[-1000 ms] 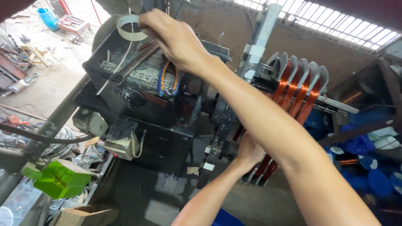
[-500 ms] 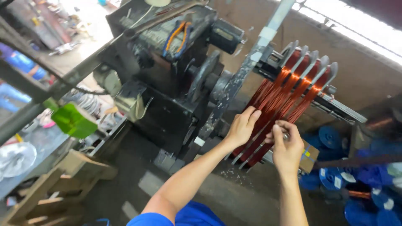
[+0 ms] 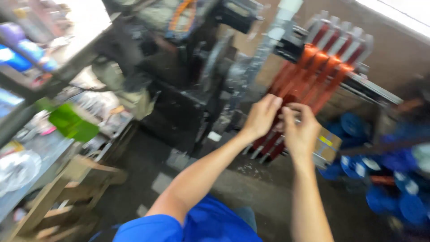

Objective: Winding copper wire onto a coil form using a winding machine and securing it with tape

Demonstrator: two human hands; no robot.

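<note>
Now, right hand (image 3: 301, 130): off the machine top, pinching beside the copper coils (image 3: 309, 80).
Left hand (image 3: 260, 117): still fingering those coils, grip unclear.

I am looking down at a dark, dusty concrete floor (image 3: 268, 192) running through the lower middle. At eight o'clock a wooden stool (image 3: 58, 197) is standing beside a cluttered shelf (image 3: 27, 148). At four o'clock blue spools (image 3: 394, 179) are lying in a heap. A brown wall (image 3: 394, 49) is rising at two o'clock, daylight spilling in above it.
</note>
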